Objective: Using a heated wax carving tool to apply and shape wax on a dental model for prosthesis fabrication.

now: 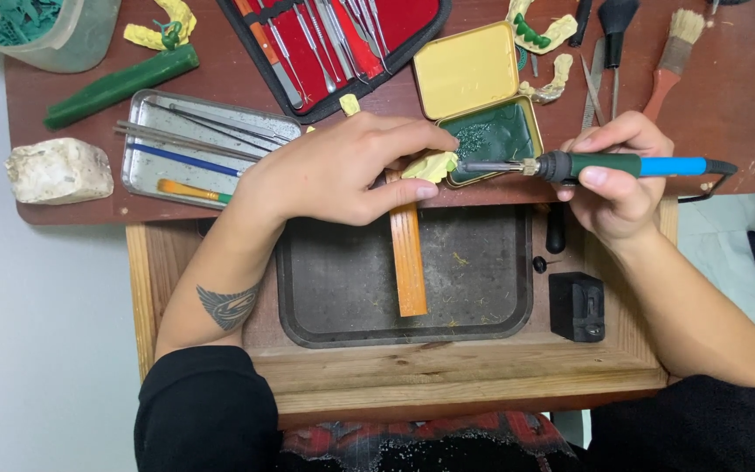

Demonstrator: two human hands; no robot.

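R hand (615, 179) grip closed round heated tool (622, 165), tip just at yellow cast (431, 166). L hand (334, 170) grip pinched shut on cast, over wood peg (408, 258). Green wax tin (493, 135) just beyond the tip. Tray (194, 144) w/ tools left of L grip on bench (89, 210).

Pale yellow dental cast (431, 166) at tin edge, green-blue heated tool (605, 165) level, tip touching it
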